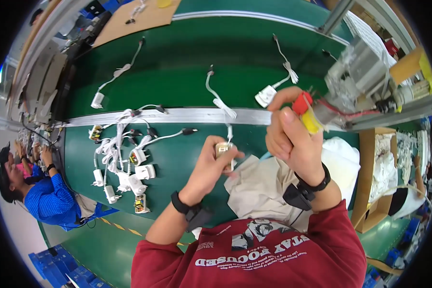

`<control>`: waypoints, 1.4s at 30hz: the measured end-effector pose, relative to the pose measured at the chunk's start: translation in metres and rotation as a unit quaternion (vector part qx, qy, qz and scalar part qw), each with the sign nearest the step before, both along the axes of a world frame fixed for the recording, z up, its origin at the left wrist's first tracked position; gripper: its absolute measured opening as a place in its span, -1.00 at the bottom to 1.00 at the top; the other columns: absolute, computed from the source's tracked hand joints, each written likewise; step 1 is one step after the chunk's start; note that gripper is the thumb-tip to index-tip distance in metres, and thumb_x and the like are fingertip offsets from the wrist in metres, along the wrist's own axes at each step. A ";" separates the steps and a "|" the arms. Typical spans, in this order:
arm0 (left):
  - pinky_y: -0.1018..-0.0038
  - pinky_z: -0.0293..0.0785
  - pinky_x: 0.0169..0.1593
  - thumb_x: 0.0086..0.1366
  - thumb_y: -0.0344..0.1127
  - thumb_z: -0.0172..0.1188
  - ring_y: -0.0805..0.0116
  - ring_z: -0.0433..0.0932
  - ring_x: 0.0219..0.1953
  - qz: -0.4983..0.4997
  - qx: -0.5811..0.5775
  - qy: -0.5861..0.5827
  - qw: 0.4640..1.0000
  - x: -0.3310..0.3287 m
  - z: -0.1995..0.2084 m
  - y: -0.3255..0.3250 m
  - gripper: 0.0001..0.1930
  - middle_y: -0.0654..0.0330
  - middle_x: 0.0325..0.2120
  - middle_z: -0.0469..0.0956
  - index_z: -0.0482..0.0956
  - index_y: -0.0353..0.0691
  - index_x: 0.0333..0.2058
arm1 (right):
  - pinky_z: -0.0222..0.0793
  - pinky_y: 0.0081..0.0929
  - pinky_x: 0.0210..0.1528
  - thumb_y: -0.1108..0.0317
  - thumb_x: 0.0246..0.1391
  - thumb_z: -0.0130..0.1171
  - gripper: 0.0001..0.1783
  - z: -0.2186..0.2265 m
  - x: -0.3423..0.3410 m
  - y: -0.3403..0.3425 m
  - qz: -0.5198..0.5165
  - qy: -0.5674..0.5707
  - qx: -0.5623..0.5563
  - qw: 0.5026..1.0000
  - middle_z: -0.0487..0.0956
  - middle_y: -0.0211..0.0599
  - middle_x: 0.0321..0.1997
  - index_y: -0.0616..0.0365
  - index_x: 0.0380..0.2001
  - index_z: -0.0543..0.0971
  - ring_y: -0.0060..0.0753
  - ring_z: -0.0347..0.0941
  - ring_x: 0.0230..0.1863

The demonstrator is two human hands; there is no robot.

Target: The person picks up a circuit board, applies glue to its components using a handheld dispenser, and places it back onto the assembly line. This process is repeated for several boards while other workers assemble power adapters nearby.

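Far left, off the end of the green belt, there's another person in a blue shirt, bent over their own pile of stuff. Moving in, the belt's left end near the front edge has a heap of white chargers with cords all tangled together, some with the case open so you can see the insides. One more charger lies alone further back on the left, its cord stretching toward the far edge. A piece of cardboard sits at the far left corner.

Then the left hand, just in front of the metal rail that runs along the belt. Its fingers are curled tight around a small open charger, thumb pressed on top, and the cord goes up from it across the rail. Underneath is a beige cloth at the front edge.

The right hand is raised higher, over the rail, fingers wrapped around a tool with a red and yellow grip, index finger stretched out along it. Just behind that hand is another charger with a bundled cord.

The tool runs into a metal machine on the right. Further right, past the belt's end, there's a cardboard box with white stuff in it.
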State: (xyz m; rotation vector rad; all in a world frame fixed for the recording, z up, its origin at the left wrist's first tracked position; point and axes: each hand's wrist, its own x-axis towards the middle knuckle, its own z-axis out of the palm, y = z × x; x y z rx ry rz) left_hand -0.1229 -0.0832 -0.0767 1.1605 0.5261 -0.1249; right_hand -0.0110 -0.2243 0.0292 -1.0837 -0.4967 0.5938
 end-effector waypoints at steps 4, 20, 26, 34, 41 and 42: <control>0.63 0.46 -0.46 0.34 -0.31 0.01 0.49 0.49 -0.29 -0.123 -0.066 0.000 0.990 -0.022 0.006 -0.024 -0.58 0.09 -0.08 0.45 0.20 -0.23 0.12 | -0.06 -0.70 -0.74 0.30 0.22 -0.02 -0.81 -0.005 0.006 0.004 0.012 0.030 0.043 0.999 0.19 -0.57 -0.74 0.20 -0.25 0.30 -0.78 0.00 -0.79; 0.36 0.60 -0.10 0.35 -0.49 -0.10 0.22 0.41 0.09 -0.099 -0.187 -0.131 0.968 -0.034 -0.002 -0.039 -0.59 0.01 0.05 0.37 0.13 -0.18 0.15 | -0.10 -0.67 -0.76 0.16 0.22 0.00 -0.72 -0.023 -0.009 0.003 0.062 -0.022 0.022 0.998 0.17 -0.51 -0.80 0.05 -0.36 0.18 -0.73 -0.04 -0.83; 0.34 0.60 -0.11 0.34 -0.49 -0.08 0.21 0.41 0.09 -0.098 -0.184 -0.137 0.968 -0.033 -0.004 -0.038 -0.56 0.01 0.06 0.37 0.12 -0.19 0.17 | -0.11 -0.66 -0.77 0.14 0.23 -0.01 -0.72 -0.022 -0.007 0.004 0.066 -0.046 0.022 0.997 0.17 -0.50 -0.80 0.06 -0.34 0.19 -0.73 -0.03 -0.83; 0.34 0.60 -0.10 0.32 -0.48 -0.08 0.23 0.43 0.08 -0.016 -0.208 -0.078 0.975 -0.030 -0.008 -0.031 -0.56 0.02 0.05 0.38 0.16 -0.22 0.17 | -0.02 -0.70 -0.62 0.33 0.14 0.09 -0.79 -0.008 -0.019 0.000 0.025 0.034 0.015 0.999 0.29 -0.55 -0.61 0.19 -0.40 0.30 -0.80 0.10 -0.64; 0.35 0.61 -0.10 0.31 -0.45 -0.10 0.23 0.44 0.07 0.014 -0.231 -0.101 0.968 -0.030 0.000 -0.028 -0.57 0.03 0.03 0.40 0.18 -0.27 0.15 | -0.13 -0.65 -0.77 0.11 0.20 0.03 -0.66 -0.017 -0.019 0.000 0.086 -0.035 0.005 0.996 0.18 -0.48 -0.80 0.04 -0.38 0.15 -0.72 -0.04 -0.83; 0.36 0.61 -0.11 0.31 -0.45 -0.10 0.23 0.44 0.07 0.014 -0.233 -0.102 0.967 -0.030 0.000 -0.028 -0.57 0.03 0.03 0.40 0.18 -0.27 0.15 | -0.13 -0.65 -0.77 0.11 0.20 0.03 -0.66 -0.017 -0.019 0.000 0.085 -0.033 0.004 0.996 0.18 -0.48 -0.80 0.04 -0.38 0.15 -0.72 -0.04 -0.83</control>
